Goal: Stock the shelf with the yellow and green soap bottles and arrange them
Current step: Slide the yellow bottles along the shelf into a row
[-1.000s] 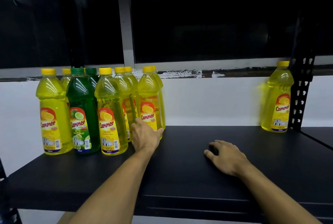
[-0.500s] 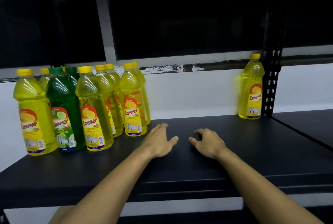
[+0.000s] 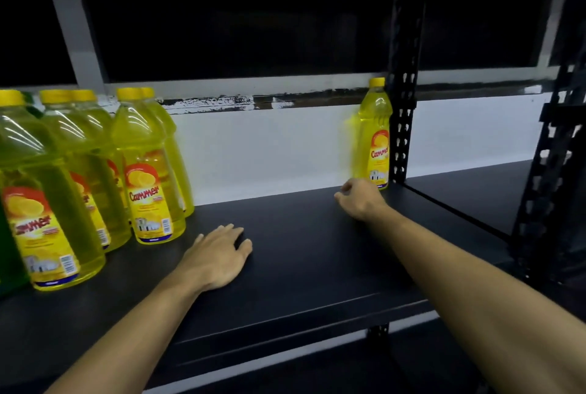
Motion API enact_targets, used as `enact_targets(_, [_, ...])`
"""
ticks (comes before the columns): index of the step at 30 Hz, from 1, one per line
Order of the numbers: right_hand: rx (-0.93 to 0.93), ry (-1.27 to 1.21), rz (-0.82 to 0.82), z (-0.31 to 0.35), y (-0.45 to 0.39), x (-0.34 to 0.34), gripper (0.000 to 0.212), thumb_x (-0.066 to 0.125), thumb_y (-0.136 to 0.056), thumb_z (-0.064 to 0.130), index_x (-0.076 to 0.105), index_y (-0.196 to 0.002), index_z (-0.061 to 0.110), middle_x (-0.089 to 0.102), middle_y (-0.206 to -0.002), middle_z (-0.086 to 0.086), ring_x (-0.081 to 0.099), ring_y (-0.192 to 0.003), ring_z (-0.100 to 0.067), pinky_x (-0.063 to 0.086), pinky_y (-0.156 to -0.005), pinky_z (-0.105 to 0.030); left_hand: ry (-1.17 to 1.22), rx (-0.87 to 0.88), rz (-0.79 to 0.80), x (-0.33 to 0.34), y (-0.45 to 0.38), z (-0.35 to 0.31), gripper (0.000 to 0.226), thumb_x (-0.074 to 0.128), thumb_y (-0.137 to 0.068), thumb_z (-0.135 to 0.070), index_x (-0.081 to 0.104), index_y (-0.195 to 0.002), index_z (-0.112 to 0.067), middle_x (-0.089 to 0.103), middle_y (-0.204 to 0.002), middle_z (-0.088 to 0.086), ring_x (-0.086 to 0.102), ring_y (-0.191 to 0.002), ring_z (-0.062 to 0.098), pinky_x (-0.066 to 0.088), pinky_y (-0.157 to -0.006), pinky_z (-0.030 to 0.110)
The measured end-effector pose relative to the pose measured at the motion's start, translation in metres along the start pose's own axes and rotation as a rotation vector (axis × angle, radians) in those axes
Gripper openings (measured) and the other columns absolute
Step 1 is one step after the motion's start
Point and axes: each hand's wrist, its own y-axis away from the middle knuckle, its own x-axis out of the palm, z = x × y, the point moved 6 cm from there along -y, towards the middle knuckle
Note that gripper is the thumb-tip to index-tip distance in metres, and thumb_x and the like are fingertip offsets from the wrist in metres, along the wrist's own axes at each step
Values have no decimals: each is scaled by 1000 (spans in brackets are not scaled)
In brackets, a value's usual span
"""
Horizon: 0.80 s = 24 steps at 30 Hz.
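white wall (image 3: 269,152) behind; black perforated upright (image 3: 402,108) right; dark window (image 3: 241,12) above.

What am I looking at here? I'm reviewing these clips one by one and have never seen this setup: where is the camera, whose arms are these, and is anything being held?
There is no machine here: a person wears a wide-angle camera on the head, looking forward and down, so the two bare arms are their own. There is only this one view.

They face a black shelf. On its left stands a group of yellow bottles, with a green bottle just showing at the picture's edge. One lone bottle stands at the back right, beside a perforated post.

The left hand lies flat on the shelf, holding nothing. The right hand reaches toward the lone bottle's base with loosely curled fingers. It looks very close, but whether it touches is unclear, and no grip on the bottle shows.
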Motion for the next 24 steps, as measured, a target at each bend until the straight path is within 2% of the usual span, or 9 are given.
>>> enact_targets(3, [107,49,-203,-18,-19,-14,45,56,-92,29,49,-130,7,39,-136,-14,42,-124,-32,42,-97,-42,3,-3,0,1,0,-1,57,25,-102,-48,25,-154,-25,16,-162,-6,9,-150,12,7,-121,37])
enact_targets(6, [214,-44,-366,-36,-37,-24,59,61,-87,24,35,-136,5,35,-136,-17,35,-126,-34,41,-95,-43,3,-11,-6,0,1,-1,56,25,-102,-48,24,-154,-27,15,-162,-8,9,-149,10,7,-121,35])
enact_targets(8, [267,-136,-406,-48,-50,-27,74,66,-83,23,25,-143,5,32,-138,-17,33,-128,-34,39,-98,-44,2,-14,-20,0,0,-2,55,25,-102,-48,25,-154,-27,16,-162,-9,9,-149,9,7,-120,34])
enact_targets(11, [299,-197,-365,-58,-72,-29,98,75,-78,33,13,-148,6,27,-146,-16,28,-136,-33,35,-104,-46,11,-18,-31,0,0,-2,55,26,-102,-49,25,-153,-29,16,-162,-11,9,-149,7,7,-120,33])
enact_targets(14, [291,-265,-313,-63,-96,-29,105,80,-73,42,15,-148,7,30,-149,-14,31,-137,-34,35,-108,-50,22,-18,-54,0,-2,0,55,26,-102,-50,25,-153,-30,16,-161,-12,9,-149,6,7,-120,32])
enact_targets(19, [323,-337,-248,-72,-118,-27,101,81,-66,47,27,-141,8,43,-139,-13,46,-125,-35,42,-102,-53,36,-19,-70,1,-3,2,55,27,-101,-51,25,-152,-32,17,-161,-14,9,-148,4,8,-121,31])
enact_targets(24, [289,-220,-254,-72,-112,-30,94,78,-70,52,29,-139,10,47,-135,-12,49,-123,-34,44,-100,-52,60,-44,-87,2,-4,5,54,29,-100,-53,28,-150,-35,19,-160,-16,12,-148,6,13,-121,32])
